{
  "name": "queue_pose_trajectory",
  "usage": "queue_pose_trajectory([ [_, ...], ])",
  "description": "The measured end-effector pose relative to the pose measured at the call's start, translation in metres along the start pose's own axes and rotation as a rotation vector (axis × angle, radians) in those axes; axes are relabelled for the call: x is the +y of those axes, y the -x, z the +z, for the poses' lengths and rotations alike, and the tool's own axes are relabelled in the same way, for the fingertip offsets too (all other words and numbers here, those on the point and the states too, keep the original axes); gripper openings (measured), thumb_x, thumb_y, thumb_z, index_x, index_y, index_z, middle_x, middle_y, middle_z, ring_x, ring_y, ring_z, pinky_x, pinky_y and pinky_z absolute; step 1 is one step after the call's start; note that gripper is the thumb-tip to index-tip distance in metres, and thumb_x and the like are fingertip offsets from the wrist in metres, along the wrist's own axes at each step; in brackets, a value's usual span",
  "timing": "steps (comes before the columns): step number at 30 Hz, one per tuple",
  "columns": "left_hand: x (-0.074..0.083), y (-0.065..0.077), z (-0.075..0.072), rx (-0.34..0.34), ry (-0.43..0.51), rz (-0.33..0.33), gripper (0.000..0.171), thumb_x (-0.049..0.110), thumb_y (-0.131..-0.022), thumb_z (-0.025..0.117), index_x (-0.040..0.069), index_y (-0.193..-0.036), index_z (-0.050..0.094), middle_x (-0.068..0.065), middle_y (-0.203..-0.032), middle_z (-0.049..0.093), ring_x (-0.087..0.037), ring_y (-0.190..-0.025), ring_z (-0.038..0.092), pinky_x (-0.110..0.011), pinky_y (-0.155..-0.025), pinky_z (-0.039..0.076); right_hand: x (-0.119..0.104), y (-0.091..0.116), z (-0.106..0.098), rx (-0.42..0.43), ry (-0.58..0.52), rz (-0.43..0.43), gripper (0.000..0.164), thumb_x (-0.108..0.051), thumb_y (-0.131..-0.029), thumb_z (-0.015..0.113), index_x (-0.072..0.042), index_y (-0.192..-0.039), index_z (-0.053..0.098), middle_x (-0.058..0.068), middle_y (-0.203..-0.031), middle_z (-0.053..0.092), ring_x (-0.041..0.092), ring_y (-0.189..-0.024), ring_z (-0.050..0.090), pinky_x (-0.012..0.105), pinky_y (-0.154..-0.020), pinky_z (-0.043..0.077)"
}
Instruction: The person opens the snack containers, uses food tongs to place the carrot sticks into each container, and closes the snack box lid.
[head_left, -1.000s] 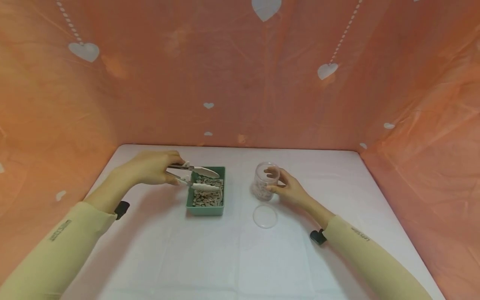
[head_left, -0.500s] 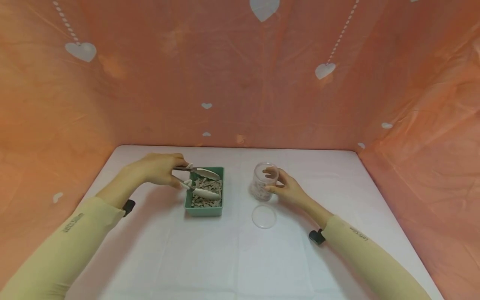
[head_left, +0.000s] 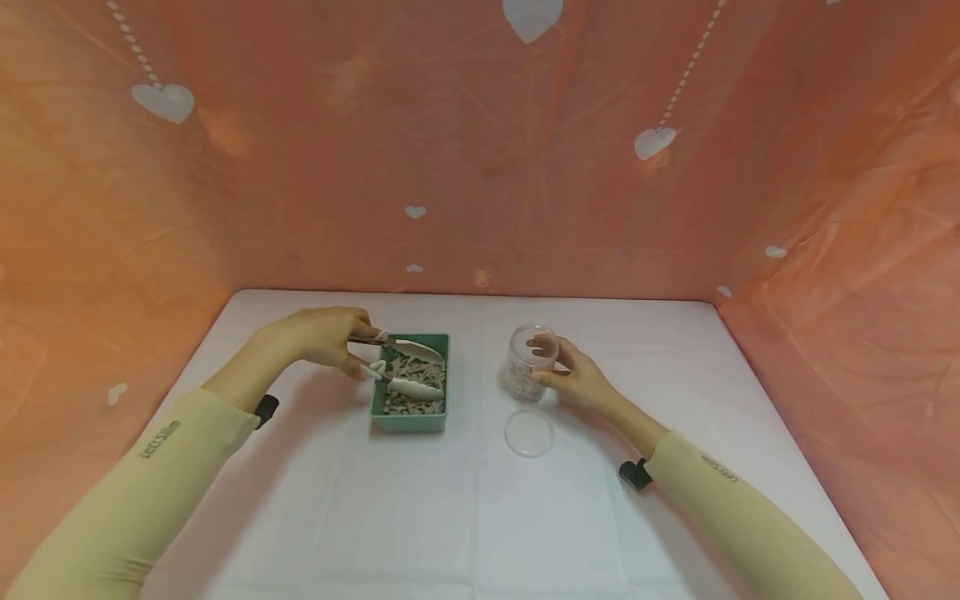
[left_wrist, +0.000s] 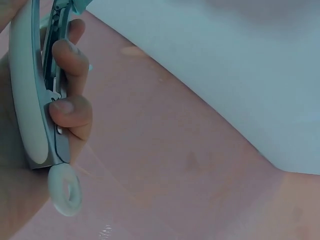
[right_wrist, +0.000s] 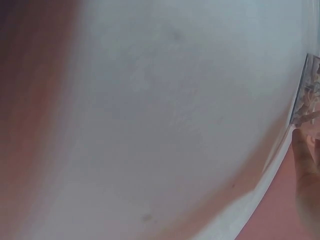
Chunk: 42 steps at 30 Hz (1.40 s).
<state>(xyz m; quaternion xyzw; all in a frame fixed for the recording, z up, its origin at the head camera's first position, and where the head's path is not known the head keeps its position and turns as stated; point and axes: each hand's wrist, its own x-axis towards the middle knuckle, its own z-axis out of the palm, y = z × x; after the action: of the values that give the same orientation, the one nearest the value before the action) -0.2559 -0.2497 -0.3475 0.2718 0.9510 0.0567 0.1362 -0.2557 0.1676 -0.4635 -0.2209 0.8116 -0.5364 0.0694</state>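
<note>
My left hand (head_left: 322, 335) grips a pair of tongs (head_left: 412, 388), its fingers curled round the handle (left_wrist: 27, 90) in the left wrist view. The tongs' two scalloped heads stand spread apart, low over a green rectangular tray (head_left: 409, 423). Small greyish-brown strip-like pieces (head_left: 417, 368) fill the tray. To the right, my right hand (head_left: 577, 379) holds a clear round jar (head_left: 531, 360) from its right side, thumb and fingers round the wall. The jar is uncapped, with similar pieces inside its lower part. At the right wrist view's edge, only part of the jar (right_wrist: 307, 92) shows.
A clear round lid (head_left: 529, 433) lies flat on the white-covered table (head_left: 420, 517), just in front of the jar. Orange cloth (head_left: 480, 167) with white hearts hangs behind the table and along both sides.
The left hand has moved right and slightly down with the tongs, bringing their heads lower and further over the tray. The right hand and jar have stayed in place.
</note>
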Motion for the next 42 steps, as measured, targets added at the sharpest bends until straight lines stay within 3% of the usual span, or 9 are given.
queue_pose_trajectory([
  [10,0.0,-0.007,0.003,0.01,-0.03,-0.034,0.08,0.058,-0.079,0.084,0.008,-0.139,0.067,-0.001,-0.121,0.066,-0.021,-0.1,0.064,-0.048,-0.082,0.053,0.0,0.001,0.0,0.003,0.003,0.017,0.068,-0.009,-0.095,0.075,0.0,-0.154,0.042,0.021,-0.153,0.051,0.042,-0.147,0.042,0.051,-0.114,0.04],
  [18,0.006,-0.009,0.004,0.025,-0.101,-0.046,0.068,0.051,-0.086,0.081,0.009,-0.138,0.069,-0.006,-0.126,0.067,-0.027,-0.105,0.066,-0.053,-0.085,0.053,0.002,0.0,-0.001,0.008,0.012,0.012,0.065,-0.009,-0.096,0.075,-0.002,-0.153,0.044,0.02,-0.153,0.051,0.043,-0.146,0.042,0.051,-0.114,0.04],
  [27,0.005,-0.012,0.012,0.085,-0.173,-0.024,0.062,0.051,-0.086,0.081,0.01,-0.133,0.072,-0.005,-0.123,0.069,-0.026,-0.096,0.068,-0.05,-0.079,0.054,0.009,-0.001,-0.001,0.005,-0.005,-0.009,0.062,-0.008,-0.096,0.075,-0.004,-0.151,0.047,0.02,-0.153,0.052,0.042,-0.146,0.043,0.05,-0.114,0.041],
  [35,0.002,-0.005,0.017,0.136,-0.125,0.01,0.059,0.053,-0.086,0.081,0.012,-0.128,0.076,0.002,-0.106,0.068,-0.017,-0.083,0.063,-0.046,-0.072,0.052,0.009,-0.002,-0.002,-0.006,-0.009,-0.023,0.062,-0.007,-0.096,0.075,-0.003,-0.15,0.047,0.021,-0.153,0.051,0.042,-0.146,0.043,0.05,-0.114,0.041],
  [42,0.004,-0.003,0.017,0.167,-0.118,0.033,0.053,0.051,-0.086,0.082,0.013,-0.123,0.078,0.002,-0.105,0.07,-0.017,-0.084,0.065,-0.047,-0.074,0.054,0.007,-0.001,-0.001,-0.002,-0.01,-0.012,0.062,-0.007,-0.096,0.075,-0.001,-0.151,0.046,0.021,-0.153,0.051,0.042,-0.147,0.042,0.05,-0.115,0.04],
])
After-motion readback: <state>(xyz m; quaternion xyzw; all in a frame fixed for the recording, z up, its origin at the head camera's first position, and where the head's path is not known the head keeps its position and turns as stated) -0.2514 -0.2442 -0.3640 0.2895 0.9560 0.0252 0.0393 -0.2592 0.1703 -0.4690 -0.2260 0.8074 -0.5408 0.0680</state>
